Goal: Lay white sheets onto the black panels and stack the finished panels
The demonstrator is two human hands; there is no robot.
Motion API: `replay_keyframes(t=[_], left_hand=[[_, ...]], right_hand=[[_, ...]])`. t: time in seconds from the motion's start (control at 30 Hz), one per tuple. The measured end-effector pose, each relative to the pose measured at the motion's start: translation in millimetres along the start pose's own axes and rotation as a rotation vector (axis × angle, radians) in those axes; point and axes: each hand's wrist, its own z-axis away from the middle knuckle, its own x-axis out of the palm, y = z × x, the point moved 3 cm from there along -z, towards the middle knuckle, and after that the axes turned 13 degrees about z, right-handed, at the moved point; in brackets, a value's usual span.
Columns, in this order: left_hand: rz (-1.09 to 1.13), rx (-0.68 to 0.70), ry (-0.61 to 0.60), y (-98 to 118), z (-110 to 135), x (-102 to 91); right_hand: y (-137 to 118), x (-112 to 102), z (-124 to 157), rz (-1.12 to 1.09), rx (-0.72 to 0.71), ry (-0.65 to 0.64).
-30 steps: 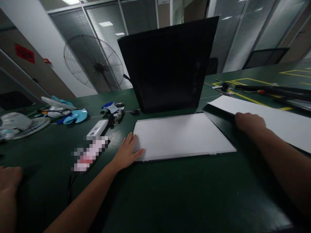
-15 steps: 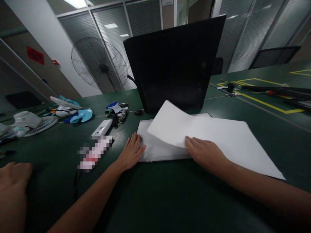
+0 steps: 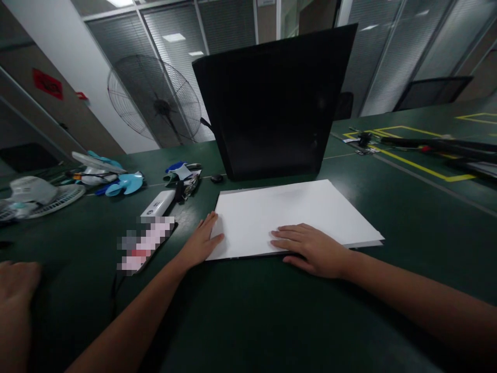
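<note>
Nearest, another person's hand rests on the green table, well to the left of the left hand. The left hand lies flat, fingers spread, its fingertips touching the left edge of the white sheet. The right hand lies open, palm down, on the sheet's near edge, gripping nothing. The sheet covers a flat panel beneath both hands. Beyond the hands stands a black upright panel; far left beyond it, a floor fan.

Left hand lay flat, palm down, fingers extended and together. Right hand lay flat, fingers spread, just right of left hand. Both forearms extended forward.
</note>
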Motion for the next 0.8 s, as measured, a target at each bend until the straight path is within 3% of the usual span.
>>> replay_keyframes(t=[0.07,0.2,0.3,0.53,0.63,0.7,0.73,0.8], left_hand=[[-0.026,-0.010,-0.066,2,0,3.6],[-0.119,0.003,-0.111,4,1,9.2],[-0.178,0.025,-0.120,4,1,12.7],[-0.110,0.047,-0.105,2,1,13.4],[0.009,-0.054,-0.068,3,-2,5.9],[0.059,-0.100,0.023,11,-1,-6.1],[0.046,-0.074,0.077,18,2,-13.8],[-0.061,0.104,0.151,43,11,-28.2]], right_hand=[[6,-1,3,-0.041,-0.005,-0.009],[23,-1,7,0.008,0.116,-0.044],[26,-2,7,0.129,0.132,0.024],[-1,-10,13,0.533,-0.311,0.453],[-8,-9,17,0.603,-0.424,0.529],[-11,-12,18,0.620,-0.450,0.556],[-12,-14,18,0.626,-0.457,0.570],[-14,-19,17,0.626,-0.463,0.596]])
